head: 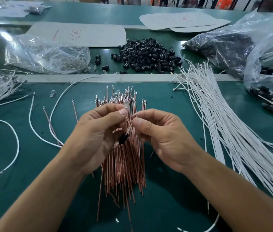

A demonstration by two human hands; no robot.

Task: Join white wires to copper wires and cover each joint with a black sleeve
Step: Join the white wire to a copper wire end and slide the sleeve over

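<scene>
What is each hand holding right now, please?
Left hand: closed, pinching a clear bulb.
Right hand: closed, pinching a thin wire end.

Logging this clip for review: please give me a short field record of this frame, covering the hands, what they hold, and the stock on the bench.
left hand: pinches a clear bulb
right hand: pinches a thin wire end beside the bulb
black sleeve: appears threaded on the held wires, between the hands
copper wire pile: on the green mat, under the hands
white wire bundle: right of the hands
heap of black sleeves: beyond the hands
plastic bags: either side of the heap
</scene>
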